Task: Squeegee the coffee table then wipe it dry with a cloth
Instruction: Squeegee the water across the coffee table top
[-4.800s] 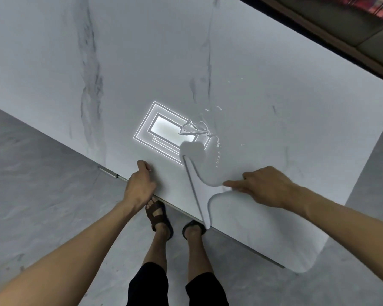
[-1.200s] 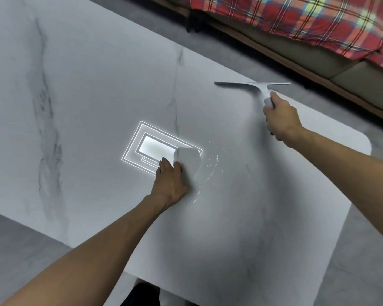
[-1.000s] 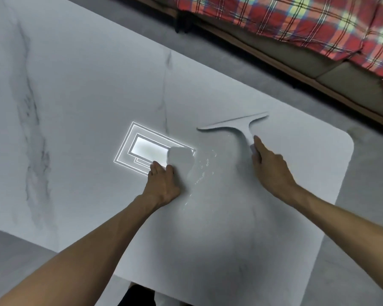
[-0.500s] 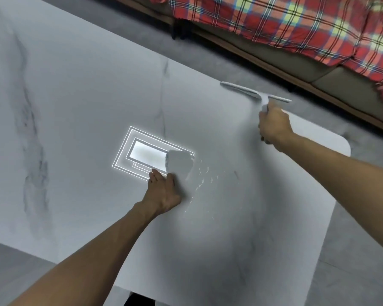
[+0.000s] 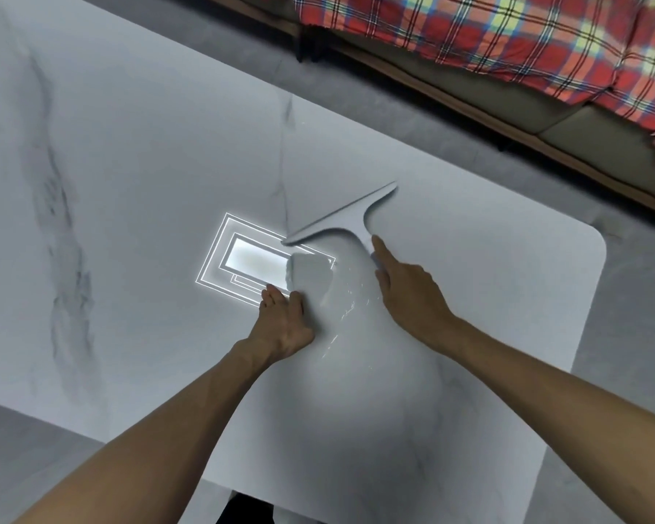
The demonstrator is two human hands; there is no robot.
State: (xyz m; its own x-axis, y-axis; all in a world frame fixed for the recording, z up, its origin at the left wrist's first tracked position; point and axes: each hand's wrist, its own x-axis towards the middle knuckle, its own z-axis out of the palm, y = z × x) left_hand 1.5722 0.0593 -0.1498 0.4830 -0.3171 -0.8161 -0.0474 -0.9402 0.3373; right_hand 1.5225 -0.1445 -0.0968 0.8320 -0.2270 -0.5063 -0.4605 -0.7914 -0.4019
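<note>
My right hand [image 5: 405, 293] grips the handle of a pale grey squeegee [image 5: 341, 219], index finger stretched along it. The blade lies slanted on the white marble coffee table [image 5: 148, 175], just beyond a white cloth [image 5: 311, 276]. My left hand [image 5: 286, 321] holds the near end of that cloth against the tabletop. Thin streaks of water [image 5: 346, 312] glint on the surface between my two hands.
A bright reflection of a ceiling light [image 5: 250, 260] shows on the table left of the cloth. Beyond the far edge stands a sofa [image 5: 568, 122] draped with a red plaid blanket [image 5: 507, 35]. Grey floor [image 5: 23, 448] surrounds the table.
My right hand has pulled the squeegee from the far edge back toward me, down to the cloth and wet patch. My left hand and the cloth have stayed in place.
</note>
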